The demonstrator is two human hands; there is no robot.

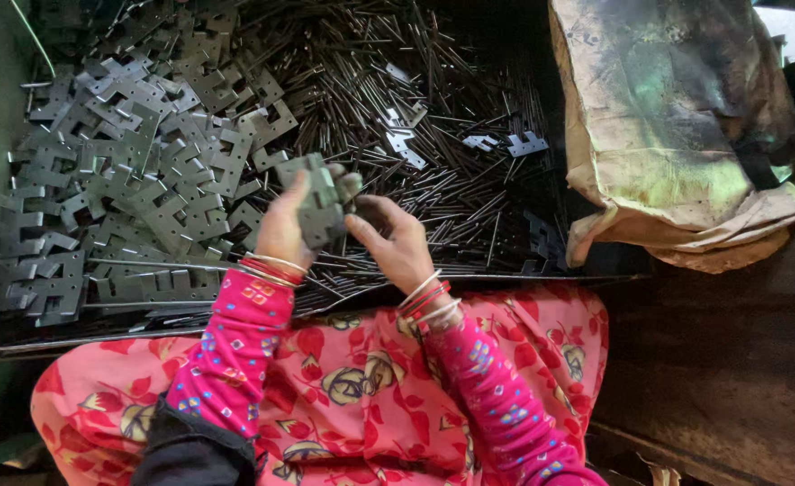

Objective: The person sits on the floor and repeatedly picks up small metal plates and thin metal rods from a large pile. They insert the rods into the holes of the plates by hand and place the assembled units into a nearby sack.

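Dark metal tray (19, 346) fills the upper frame, grey notched hinge plates (136, 180) heaped at left and thin steel pins (433, 117) loose mid-frame, while the left hand (282, 229) clasps a small stack of plates (321, 200) and the right hand (397, 243), fingers curled, seems to work at it.

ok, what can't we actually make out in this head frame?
Head view only:
- Plates in the left hand: how many are stacked, hidden by fingers and each other.
- Right hand: whether it pinches a pin, too dark and small to tell.
- Plate pile: cut off by the left and top edges.
- Pin heap: its depth, lost in shadow.
- Sack: contents hidden by its own cloth.
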